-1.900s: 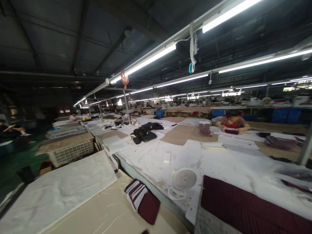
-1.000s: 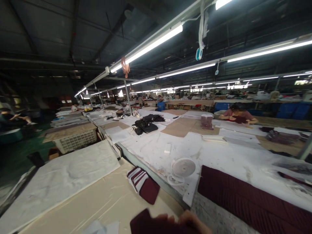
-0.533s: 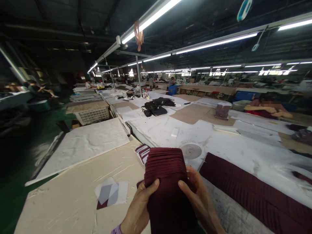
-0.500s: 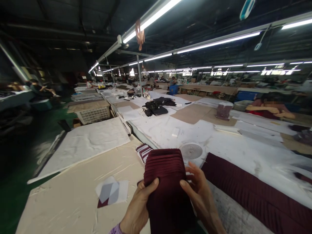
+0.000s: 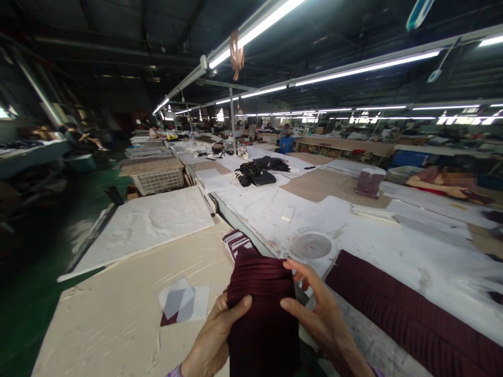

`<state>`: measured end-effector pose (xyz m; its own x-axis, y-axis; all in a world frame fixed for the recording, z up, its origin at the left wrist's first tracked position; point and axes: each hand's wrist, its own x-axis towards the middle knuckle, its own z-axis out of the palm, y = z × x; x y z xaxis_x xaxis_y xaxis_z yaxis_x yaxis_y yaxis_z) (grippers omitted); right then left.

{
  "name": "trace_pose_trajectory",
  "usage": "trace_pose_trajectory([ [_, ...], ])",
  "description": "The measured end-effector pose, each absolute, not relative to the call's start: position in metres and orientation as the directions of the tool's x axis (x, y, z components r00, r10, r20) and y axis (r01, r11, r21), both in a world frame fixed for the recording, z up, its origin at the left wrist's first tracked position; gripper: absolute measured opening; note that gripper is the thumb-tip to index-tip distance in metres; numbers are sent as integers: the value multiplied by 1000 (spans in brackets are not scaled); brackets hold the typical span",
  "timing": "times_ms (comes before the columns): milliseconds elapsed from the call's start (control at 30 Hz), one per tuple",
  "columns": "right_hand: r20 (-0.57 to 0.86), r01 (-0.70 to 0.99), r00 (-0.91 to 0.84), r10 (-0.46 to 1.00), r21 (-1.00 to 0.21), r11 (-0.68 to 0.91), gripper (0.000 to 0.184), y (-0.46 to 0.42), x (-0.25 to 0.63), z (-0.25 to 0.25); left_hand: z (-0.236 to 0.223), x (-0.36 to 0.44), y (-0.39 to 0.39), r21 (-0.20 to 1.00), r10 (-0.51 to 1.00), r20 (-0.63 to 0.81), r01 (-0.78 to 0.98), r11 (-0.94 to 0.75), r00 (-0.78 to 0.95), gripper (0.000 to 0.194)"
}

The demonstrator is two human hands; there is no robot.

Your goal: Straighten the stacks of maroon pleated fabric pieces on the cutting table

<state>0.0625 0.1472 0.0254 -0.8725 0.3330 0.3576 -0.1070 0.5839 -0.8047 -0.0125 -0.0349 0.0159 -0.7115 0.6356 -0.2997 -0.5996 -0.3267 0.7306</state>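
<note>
Closest, at bottom centre, a person's two bare hands frame a thick stack of dark red fabric pieces (image 5: 264, 319), its upper edge fanned into close ridges. The left hand (image 5: 214, 332) rises from the lower edge, wrist slanting inward, a purple cuff (image 5: 174, 372) just showing; its grip pinches the stack's left side, thumb flat on the face, fingers curled out of sight behind. The right hand (image 5: 321, 309) leans in from the other side with its grip spread: the forefinger stretches to the stack's top right corner, and the thumb points lower, at the right edge. How firmly it presses, I cannot tell.

Under and left of the hands is a beige-covered surface (image 5: 98, 324) with a few overlapping white and grey pieces (image 5: 184, 299). Just beyond the stack sits a dark red and white striped bundle (image 5: 237, 242).

To the right, a long row of dark red pieces (image 5: 408, 301) lies near a white fan (image 5: 312, 244) on a white surface (image 5: 369, 254). Farther back are crumpled black cloth (image 5: 257, 173), a plastic basket (image 5: 159, 181) at left and a co-worker (image 5: 432, 180) at right. Tube lights (image 5: 261, 30) run overhead.
</note>
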Motion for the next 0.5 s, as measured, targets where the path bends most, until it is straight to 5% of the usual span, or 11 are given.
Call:
trace_pose_trajectory([
  [500,163,-62,-924,346,-957,285,64,149,56,7,7,-15,-39,749,640,-246,-562,-351,-728,14],
])
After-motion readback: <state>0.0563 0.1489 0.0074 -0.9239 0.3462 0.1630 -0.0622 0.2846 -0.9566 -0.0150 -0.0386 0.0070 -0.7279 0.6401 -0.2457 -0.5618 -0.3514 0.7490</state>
